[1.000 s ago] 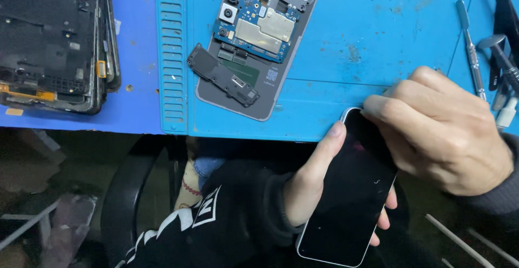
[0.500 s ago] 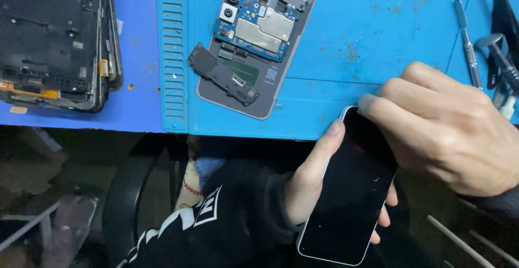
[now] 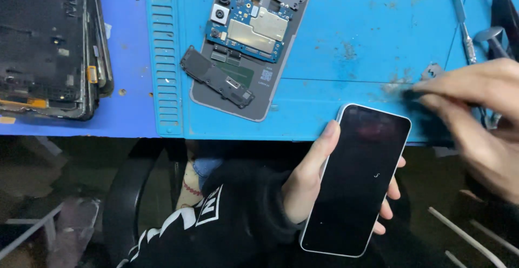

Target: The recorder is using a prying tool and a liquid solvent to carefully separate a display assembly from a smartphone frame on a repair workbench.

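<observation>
Left hand point(image 3: 305, 192) cradles the dark-screened phone point(image 3: 357, 179) off the blue surface point(image 3: 351, 30) edge, right hand point(image 3: 476, 116) blurred, fingers pinched, possibly on something small; the loose one-handed grip could let the phone slip floorward.
</observation>
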